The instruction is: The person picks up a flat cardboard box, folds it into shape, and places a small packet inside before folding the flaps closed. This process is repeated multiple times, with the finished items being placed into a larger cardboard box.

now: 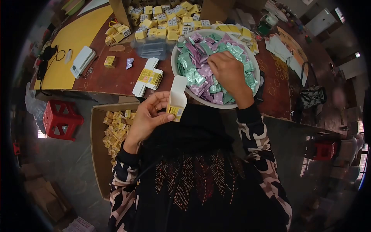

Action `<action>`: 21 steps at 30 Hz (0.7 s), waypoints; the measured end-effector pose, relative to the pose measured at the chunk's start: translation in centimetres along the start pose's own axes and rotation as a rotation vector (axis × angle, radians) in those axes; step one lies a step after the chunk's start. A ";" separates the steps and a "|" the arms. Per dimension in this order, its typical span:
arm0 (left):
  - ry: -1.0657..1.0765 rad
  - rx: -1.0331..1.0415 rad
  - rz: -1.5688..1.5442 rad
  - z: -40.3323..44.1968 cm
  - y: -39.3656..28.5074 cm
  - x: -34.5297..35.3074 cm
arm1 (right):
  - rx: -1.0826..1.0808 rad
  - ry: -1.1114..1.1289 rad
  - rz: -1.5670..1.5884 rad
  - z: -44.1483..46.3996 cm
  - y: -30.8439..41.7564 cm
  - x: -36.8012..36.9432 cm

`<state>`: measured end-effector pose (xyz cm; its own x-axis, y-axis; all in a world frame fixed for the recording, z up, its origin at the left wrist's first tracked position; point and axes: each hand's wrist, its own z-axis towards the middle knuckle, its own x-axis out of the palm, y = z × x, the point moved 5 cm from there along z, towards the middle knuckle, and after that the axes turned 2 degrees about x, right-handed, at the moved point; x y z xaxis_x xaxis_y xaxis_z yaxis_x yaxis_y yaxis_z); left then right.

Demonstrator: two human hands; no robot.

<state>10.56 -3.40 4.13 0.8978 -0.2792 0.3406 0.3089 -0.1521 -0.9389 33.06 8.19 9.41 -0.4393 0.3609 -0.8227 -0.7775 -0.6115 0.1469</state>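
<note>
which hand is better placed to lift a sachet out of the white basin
Probably the right hand: its fingers are bent down over the green and purple sachets in the white basin. The left hand is outside it, holding an open yellow carton.

The packets (203, 71) look glossy and crinkled, like foil; the basin (208, 103) is smooth plastic, the box (177, 96) thin matt card, the desk (112, 82) scuffed, the stool (62, 118) shiny plastic.

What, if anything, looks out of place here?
One small, shiny lilac sachet lies alone on the dark red table, apart from the green and purple sachets heaped in the round white basin; it looks stray.
</note>
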 end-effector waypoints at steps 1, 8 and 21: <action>-0.039 0.019 -0.014 0.3 0.1 0.2 | 0.022 -0.153 0.051 0.1 0.0 -1.1; -0.085 0.152 0.045 1.9 0.5 2.7 | 0.274 -0.262 0.642 -1.5 4.0 -6.0; -0.143 0.396 0.287 0.6 -0.6 5.5 | 0.096 0.046 0.312 -2.3 7.7 -4.7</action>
<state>15.48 -4.23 6.53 0.9893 -0.1205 0.0818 0.1139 0.2903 -0.9501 30.17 0.21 13.13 -0.6436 0.1332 -0.7537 -0.6489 -0.6171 0.4450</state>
